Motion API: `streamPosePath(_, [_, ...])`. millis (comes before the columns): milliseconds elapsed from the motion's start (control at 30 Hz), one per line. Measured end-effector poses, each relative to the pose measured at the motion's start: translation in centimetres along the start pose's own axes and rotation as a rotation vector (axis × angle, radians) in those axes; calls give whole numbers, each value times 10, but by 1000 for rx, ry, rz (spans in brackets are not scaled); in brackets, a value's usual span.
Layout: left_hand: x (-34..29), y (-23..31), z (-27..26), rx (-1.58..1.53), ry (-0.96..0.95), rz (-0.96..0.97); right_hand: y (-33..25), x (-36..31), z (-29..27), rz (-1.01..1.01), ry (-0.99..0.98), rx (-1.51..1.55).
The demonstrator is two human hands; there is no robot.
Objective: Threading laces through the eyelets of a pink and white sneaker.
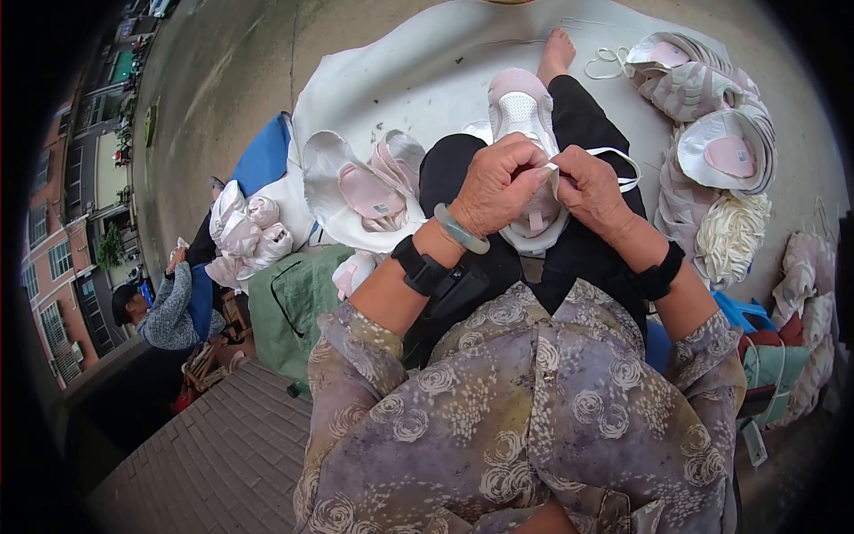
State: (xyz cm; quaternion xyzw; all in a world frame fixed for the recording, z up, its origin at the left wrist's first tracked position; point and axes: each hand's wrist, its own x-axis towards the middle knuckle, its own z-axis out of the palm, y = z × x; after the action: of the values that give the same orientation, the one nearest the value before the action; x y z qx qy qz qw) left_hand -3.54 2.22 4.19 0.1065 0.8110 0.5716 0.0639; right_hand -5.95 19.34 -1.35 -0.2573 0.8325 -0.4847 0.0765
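Head view: left hand [495,185] and right hand [594,191] pinch a small white piece [555,171] between closed fingertips, over a pink-and-white shoe [523,114] at one o'clock; white lace [636,169] loops out at the right hand's two o'clock.

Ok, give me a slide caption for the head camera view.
Left hand and right hand close together over a pink and white shoe, a white lace looping out alongside.
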Motion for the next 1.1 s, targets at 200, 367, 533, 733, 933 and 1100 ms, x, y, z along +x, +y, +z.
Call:
streamPosePath(200, [2, -6, -13, -93, -52, -8, -2, 3, 2, -76, -15, -47])
streamPosePath(367, [0, -4, -15, -162, -35, -110, 2, 8, 0, 2, -88, 50])
streamPosePath(533, [5, -4, -15, -133, -49, -83, 9, 16, 2, 58, -188, 129])
streamPosePath(733, [8, -1, -16, -120, -77, -81, 10, 24, 0, 22, -206, 154])
streamPosePath(933, [12, 2, -14, -38, -81, -56, 15, 36, 0, -31, -294, 230])
streamPosePath(1100, [-14, 7, 21, 319, -112, 241, 23, 24, 4, -26, -240, 238])
